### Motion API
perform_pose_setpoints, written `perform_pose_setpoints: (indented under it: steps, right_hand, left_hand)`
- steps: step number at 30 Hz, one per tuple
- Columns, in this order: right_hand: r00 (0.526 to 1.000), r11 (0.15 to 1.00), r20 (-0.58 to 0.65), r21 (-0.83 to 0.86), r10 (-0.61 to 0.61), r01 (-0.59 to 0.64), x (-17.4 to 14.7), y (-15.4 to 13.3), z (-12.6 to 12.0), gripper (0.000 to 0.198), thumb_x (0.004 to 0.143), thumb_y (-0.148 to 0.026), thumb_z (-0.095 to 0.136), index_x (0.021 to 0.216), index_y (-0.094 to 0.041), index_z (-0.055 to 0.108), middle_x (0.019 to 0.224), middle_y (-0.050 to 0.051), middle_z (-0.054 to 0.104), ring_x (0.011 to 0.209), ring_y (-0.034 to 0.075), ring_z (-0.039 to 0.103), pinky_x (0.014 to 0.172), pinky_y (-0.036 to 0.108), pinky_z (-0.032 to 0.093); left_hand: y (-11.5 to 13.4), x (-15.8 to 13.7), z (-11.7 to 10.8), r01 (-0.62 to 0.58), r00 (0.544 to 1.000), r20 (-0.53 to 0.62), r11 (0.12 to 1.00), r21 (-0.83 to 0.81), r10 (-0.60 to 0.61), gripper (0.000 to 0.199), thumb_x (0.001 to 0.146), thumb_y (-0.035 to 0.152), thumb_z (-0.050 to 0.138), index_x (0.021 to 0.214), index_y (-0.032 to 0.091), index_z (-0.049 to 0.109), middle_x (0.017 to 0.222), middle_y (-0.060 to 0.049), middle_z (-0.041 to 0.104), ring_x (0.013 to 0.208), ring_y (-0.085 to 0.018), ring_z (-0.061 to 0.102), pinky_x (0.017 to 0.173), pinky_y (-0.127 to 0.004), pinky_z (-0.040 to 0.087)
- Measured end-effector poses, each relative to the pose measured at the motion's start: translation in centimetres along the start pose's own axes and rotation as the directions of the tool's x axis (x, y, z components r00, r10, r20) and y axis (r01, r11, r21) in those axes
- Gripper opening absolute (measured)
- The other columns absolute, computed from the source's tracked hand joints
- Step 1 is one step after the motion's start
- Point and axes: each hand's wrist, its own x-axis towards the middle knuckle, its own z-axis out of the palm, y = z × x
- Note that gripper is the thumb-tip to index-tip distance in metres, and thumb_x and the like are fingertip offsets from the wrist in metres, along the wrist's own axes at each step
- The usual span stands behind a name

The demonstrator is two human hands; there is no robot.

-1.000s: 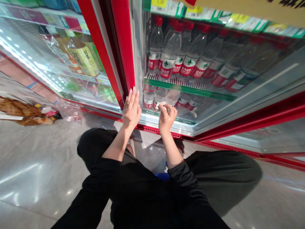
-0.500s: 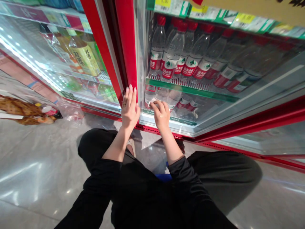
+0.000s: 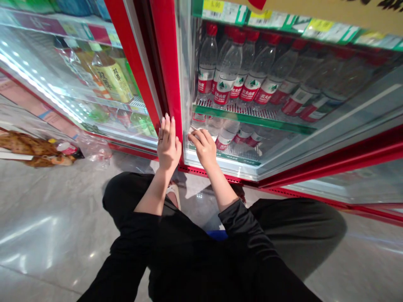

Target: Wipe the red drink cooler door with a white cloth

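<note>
My left hand [image 3: 168, 144] lies flat, fingers together and stretched upward, against the red door frame [image 3: 165, 63] of a drinks fridge. Just right of it, my right hand [image 3: 204, 147] is bent at the fingers and presses a small white wipe, perhaps tissue or cloth, to the lower left part of the glass door. Most of the wipe is hidden under the fingers. Behind the glass, water bottles [image 3: 225, 90] with red caps and red-and-white labels stand on a shelf with a green edge [image 3: 252, 119]. More bottles [image 3: 224, 138] stand on the level below.
To the left is another fridge section with tea bottles [image 3: 113, 77]. On the grey floor [image 3: 47, 218] lie a brown patterned cloth [image 3: 28, 142], a bottle [image 3: 66, 147] and a clear plastic bag [image 3: 94, 149]. My bent knees are spread close to the fridge base.
My right hand has slid left across the glass with the white wipe, nearer to the frame. My left hand has shifted very slightly down and left, still flat on the frame.
</note>
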Motion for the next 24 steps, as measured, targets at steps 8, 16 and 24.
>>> perform_pose_setpoints:
  steps: [8,16,24]
  right_hand:
    - [0.923,0.96,-0.265,0.103,0.279,-0.26,-0.3,1.8,0.0,0.046,0.116,-0.025,0.035,0.139,-0.023,0.074,0.141,0.017,0.068,0.136,0.029,0.068,0.116,0.049,0.058]
    - [1.0,1.0,0.015,0.006,-0.013,0.013,2.6,0.7,-1.0,0.039,0.12,-0.034,0.039,0.134,-0.027,0.075,0.133,0.009,0.079,0.132,0.022,0.067,0.115,0.04,0.053]
    - [0.98,0.979,-0.115,-0.109,0.161,-0.174,1.1,1.9,-2.8,0.039,0.118,-0.028,0.043,0.139,-0.029,0.076,0.125,0.013,0.076,0.108,0.025,0.072,0.099,0.042,0.058]
  left_hand:
    - [-0.3,-0.2,-0.3,-0.003,1.0,-0.003,1.0,0.015,0.003,0.063,0.114,0.024,0.037,0.176,0.014,0.033,0.186,-0.014,0.027,0.175,-0.025,0.014,0.145,-0.049,0.019]
    - [-0.8,-0.3,-0.1,0.004,1.0,-0.03,1.0,-0.003,-0.004,0.064,0.116,0.029,0.039,0.179,0.021,0.029,0.187,-0.008,0.027,0.175,-0.025,0.016,0.146,-0.049,0.019]
    - [-1.2,-0.3,-0.2,0.023,0.999,-0.036,1.0,-0.007,-0.023,0.066,0.113,0.027,0.044,0.178,0.021,0.033,0.187,-0.008,0.026,0.175,-0.026,0.014,0.146,-0.049,0.019]
